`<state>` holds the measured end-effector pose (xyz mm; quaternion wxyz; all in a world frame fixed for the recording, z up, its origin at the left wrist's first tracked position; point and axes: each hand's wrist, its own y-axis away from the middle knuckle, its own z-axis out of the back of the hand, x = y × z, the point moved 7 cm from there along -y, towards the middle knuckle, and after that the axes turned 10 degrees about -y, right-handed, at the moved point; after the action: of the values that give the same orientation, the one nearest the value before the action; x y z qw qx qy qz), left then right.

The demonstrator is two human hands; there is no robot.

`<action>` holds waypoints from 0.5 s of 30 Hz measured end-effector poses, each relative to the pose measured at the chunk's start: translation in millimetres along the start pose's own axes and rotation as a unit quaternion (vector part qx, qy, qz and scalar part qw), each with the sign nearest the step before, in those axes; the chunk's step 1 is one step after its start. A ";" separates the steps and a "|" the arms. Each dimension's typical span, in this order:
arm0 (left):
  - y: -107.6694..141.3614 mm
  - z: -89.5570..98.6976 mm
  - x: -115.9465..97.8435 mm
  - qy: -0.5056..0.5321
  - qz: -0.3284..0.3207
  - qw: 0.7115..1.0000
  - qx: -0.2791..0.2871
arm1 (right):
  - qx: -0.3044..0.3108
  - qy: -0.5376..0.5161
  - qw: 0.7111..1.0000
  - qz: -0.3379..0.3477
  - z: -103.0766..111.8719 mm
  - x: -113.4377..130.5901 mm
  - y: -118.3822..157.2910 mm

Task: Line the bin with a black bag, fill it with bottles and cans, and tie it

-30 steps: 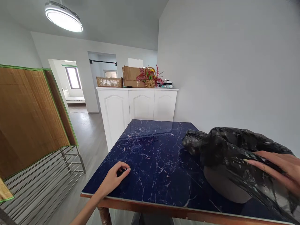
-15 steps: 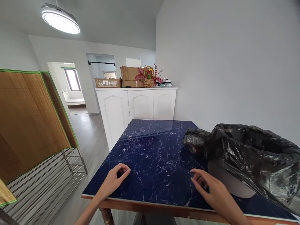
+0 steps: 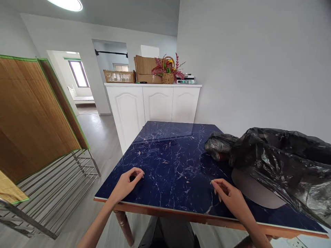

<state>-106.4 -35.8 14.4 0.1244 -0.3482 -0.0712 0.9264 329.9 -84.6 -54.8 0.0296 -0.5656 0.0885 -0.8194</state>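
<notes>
My left hand (image 3: 129, 181) rests at the near left of the dark blue marbled table (image 3: 168, 165). Its fingers are curled in, with the thumb tip against the index finger, and nothing shows between them. On the right, my right hand (image 3: 229, 196) hovers over or rests on the tabletop, also curled with thumb and index finger together and no object visible. Just beyond it lies a grey rounded flap, like a cap's brim (image 3: 256, 189), partly under a large black plastic bag (image 3: 279, 162). A smaller black-wrapped bundle (image 3: 219, 146) sits left of the bag.
A white cabinet (image 3: 157, 106) stands past the table's far edge, bearing cardboard boxes (image 3: 148, 69) and a flower basket (image 3: 168, 78). To the left is a metal rack (image 3: 57, 186) with a bamboo mat (image 3: 36, 113) over it. A wall rises on the right.
The view has tilted downward, so the table and cabinet sit higher in the picture. My right thumb and index finger have closed together. The bag and bundle lie unchanged.
</notes>
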 end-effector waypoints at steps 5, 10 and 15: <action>-0.6 0.2 -1.8 -0.002 -0.004 1.000 0.006 | -0.022 -0.008 1.000 0.005 1.1 0.9 1.2; -1.0 0.8 -1.1 0.006 -0.004 1.000 0.000 | -0.025 -0.021 0.999 0.002 -0.7 -1.3 1.8; -0.5 1.6 1.6 0.008 0.009 1.000 -0.009 | -0.031 -0.014 0.999 0.005 0.0 0.0 1.6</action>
<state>-108.6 -35.0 14.7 0.1138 -0.3576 -0.0760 0.9238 329.8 -86.2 -55.1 0.0170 -0.5772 0.1160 -0.8081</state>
